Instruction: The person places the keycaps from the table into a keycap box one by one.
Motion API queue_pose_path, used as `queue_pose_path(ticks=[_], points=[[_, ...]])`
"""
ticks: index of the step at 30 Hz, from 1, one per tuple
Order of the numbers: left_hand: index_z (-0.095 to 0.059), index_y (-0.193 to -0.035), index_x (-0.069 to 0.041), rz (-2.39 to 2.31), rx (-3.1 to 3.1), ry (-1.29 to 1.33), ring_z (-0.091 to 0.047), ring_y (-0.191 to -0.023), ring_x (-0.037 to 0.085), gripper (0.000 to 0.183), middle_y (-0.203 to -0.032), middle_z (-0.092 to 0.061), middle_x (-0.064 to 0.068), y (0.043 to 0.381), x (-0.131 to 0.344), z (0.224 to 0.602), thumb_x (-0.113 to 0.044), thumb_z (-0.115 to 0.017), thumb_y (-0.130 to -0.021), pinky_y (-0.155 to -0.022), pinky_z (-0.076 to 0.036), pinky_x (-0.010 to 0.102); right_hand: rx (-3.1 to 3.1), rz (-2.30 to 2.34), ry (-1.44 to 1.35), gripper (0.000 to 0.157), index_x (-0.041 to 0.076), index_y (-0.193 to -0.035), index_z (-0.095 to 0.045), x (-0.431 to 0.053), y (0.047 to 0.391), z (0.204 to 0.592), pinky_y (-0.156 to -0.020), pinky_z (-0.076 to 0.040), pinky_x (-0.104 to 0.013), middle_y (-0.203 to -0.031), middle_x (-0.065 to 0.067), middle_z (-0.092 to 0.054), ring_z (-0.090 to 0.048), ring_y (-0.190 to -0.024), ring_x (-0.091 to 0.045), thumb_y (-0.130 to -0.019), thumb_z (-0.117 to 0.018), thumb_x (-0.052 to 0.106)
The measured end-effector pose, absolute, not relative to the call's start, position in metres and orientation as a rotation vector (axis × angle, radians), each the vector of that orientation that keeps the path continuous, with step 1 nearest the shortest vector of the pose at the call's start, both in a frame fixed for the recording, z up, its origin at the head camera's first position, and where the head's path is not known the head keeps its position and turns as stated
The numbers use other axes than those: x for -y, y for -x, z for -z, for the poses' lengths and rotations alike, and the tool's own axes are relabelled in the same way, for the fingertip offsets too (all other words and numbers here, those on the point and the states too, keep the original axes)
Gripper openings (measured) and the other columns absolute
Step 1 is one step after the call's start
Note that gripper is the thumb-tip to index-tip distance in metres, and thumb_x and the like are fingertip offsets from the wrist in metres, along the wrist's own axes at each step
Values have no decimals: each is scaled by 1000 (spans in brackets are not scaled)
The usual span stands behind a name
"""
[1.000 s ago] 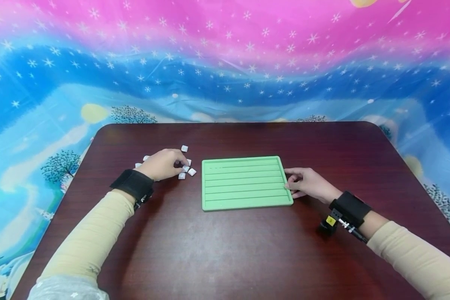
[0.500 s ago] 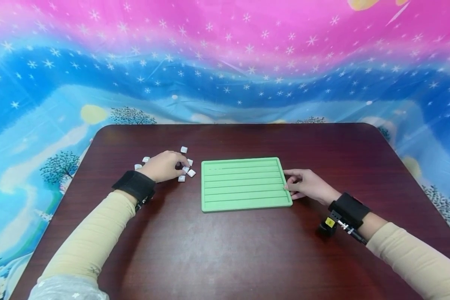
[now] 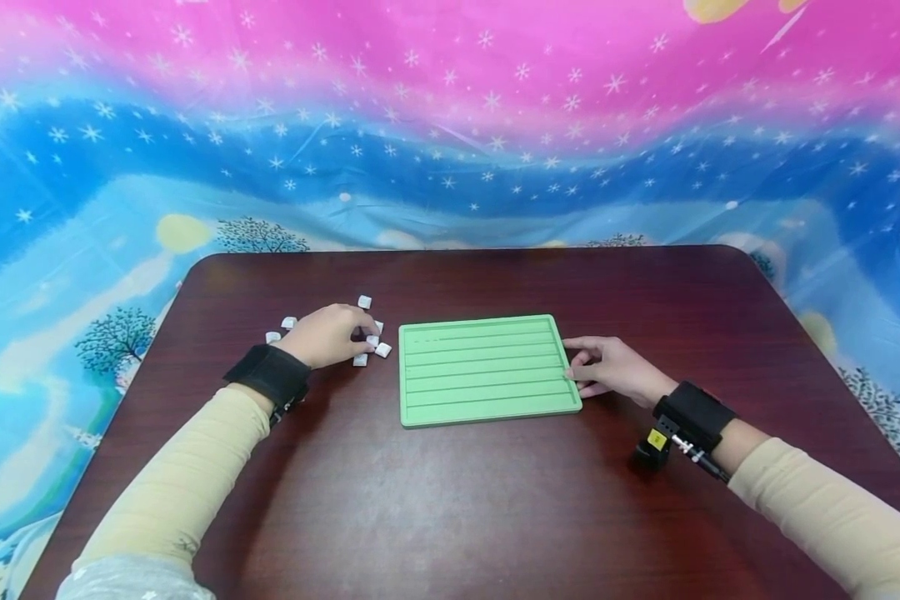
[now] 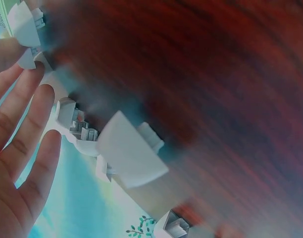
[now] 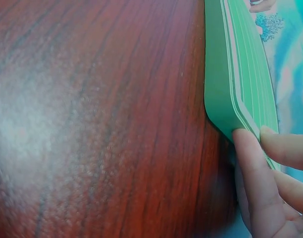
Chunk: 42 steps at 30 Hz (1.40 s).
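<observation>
White keycaps lie loosely about my left hand at the table's left. Its thumb and index finger pinch a keycap among them; in the left wrist view this keycap shows at the thumb's tip, while the other fingers extend loosely. Another keycap lies just beside it. A green ridged tray lies flat in the middle, its long grooves running left to right. My right hand grips the tray's right edge, thumb over the rim and a finger against the outer side.
Single keycaps lie farther back and left of the hand. The dark reddish-brown table extends around the tray. A patterned cloth hangs behind its far edge.
The head view has shifted slightly. Both hands, the tray and the keycaps keep nearly the same places, and the right hand still holds the tray's edge.
</observation>
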<state>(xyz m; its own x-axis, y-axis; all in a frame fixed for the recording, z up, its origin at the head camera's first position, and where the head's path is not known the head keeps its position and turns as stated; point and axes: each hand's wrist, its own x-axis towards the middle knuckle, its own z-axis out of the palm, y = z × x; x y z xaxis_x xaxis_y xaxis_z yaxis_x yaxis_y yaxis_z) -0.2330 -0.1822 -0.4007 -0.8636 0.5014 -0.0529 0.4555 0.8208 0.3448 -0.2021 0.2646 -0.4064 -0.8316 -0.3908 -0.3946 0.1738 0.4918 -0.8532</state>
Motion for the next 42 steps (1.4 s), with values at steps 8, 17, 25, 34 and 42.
queue_pose_path(ticks=[8,17,25,34,42], points=[[-78,-112,-4,-484,-2889,-757,-67,-109,28,22,-113,-73,11,231,182,397,-14,-79,-92,-95,-52,47,-2189,1332,161,68,-8,-158,-25,-264,202,407,-78,-60,-34,-102,-17,-58,-69,-90,-22,-101,-62,2],[-78,-112,-7,-504,-2911,-808,-66,-106,24,23,-110,-73,7,225,175,393,-17,-80,-92,-93,-52,44,-2200,1323,147,69,-8,-158,-24,-263,200,408,-78,-59,-33,-103,-17,-57,-69,-91,-20,-102,-62,3],[-79,-110,-10,-556,-2912,-871,-66,-93,18,21,-104,-73,2,221,160,392,-18,-81,-90,-86,-54,40,-2193,1319,146,69,-8,-158,-24,-263,201,409,-78,-59,-33,-102,-17,-57,-69,-91,-20,-102,-61,3],[-79,-108,-10,-605,-2920,-1003,-62,-85,17,21,-99,-73,2,221,141,386,-19,-82,-89,-79,-54,36,-2207,1314,154,67,-8,-157,-27,-264,202,409,-78,-60,-33,-102,-17,-58,-69,-90,-20,-101,-62,3],[-78,-112,-8,-563,-2875,-1023,-64,-91,19,25,-106,-73,5,226,123,388,-21,-81,-91,-83,-54,36,-2218,1305,179,71,-7,-158,-25,-262,201,405,-79,-59,-33,-103,-18,-59,-69,-91,-21,-101,-64,4]])
